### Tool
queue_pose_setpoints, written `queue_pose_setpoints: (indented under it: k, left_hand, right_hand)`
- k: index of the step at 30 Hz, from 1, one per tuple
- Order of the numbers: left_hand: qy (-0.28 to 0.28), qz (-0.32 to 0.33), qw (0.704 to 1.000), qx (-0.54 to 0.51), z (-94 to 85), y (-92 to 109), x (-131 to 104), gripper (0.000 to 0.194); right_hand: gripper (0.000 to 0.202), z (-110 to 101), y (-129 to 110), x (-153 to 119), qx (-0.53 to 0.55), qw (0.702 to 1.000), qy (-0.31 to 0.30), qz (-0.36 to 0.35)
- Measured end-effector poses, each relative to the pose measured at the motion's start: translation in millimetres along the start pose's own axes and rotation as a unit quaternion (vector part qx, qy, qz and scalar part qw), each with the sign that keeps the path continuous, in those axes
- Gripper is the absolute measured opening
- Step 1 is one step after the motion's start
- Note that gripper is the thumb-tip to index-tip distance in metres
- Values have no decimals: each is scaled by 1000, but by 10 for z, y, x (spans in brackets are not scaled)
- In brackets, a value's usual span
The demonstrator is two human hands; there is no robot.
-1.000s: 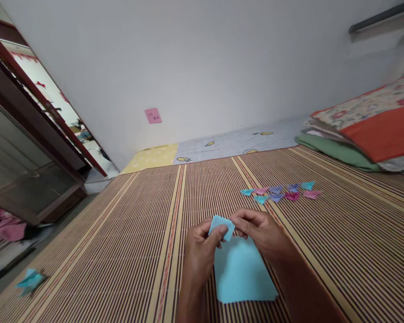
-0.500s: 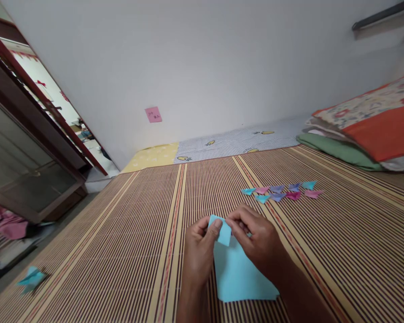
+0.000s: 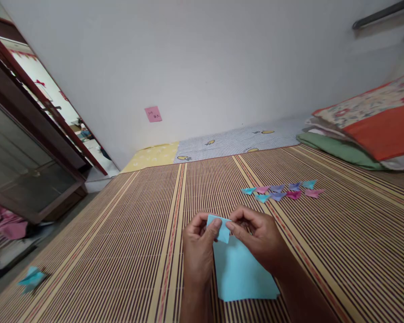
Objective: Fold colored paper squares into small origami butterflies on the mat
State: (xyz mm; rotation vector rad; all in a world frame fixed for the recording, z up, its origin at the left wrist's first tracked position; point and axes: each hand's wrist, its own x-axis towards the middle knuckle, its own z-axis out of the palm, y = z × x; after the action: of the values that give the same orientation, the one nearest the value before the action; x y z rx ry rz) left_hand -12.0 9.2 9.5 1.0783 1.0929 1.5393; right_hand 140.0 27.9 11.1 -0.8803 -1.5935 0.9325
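A small folded piece of light-blue paper (image 3: 223,233) is held up between both hands. My left hand (image 3: 200,242) grips its left side, thumb pressed on the front face. My right hand (image 3: 257,231) pinches the upper right corner between thumb and fingers. Just below the hands, a stack of square light-blue paper (image 3: 244,273) lies on the striped mat (image 3: 138,242), partly covered by my right hand and wrist. Farther off to the right, two rows of small folded paper shapes (image 3: 278,196) in blue, purple and pink rest on the mat.
A blue folded paper piece (image 3: 32,279) sits at the mat's left edge. Folded bedding (image 3: 377,130) is piled at the far right. A pink note (image 3: 153,114) is stuck on the white wall (image 3: 222,67). A doorway and door (image 3: 27,152) stand at the left.
My right thumb has shifted onto the front of the paper's upper right corner. The folded paper and both hands have moved slightly left.
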Motion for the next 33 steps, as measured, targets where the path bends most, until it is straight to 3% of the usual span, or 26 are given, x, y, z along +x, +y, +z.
queue_pose_setpoints:
  k: [8, 14, 23, 29, 33]
  left_hand:
    - [12, 11, 1000, 23, 39, 35, -22, 21]
    - [-12, -4, 999, -29, -33, 69, 8, 20]
    - [14, 4, 1000, -7, -33, 79, 9, 21]
    - [-29, -28, 999, 13, -81, 31, 26, 20]
    - [-24, -23, 999, 16, -88, 38, 26, 19]
  right_hand:
    - [21, 18, -54, 14, -17, 1000, -14, -20]
    - [21, -29, -77, 0, 18, 999, -3, 29]
    - [21, -34, -96, -4, -50, 997, -55, 5]
    - [21, -95, -78, -12, -43, 996, -79, 20]
    - [24, -59, -54, -1, -39, 996, -78, 23]
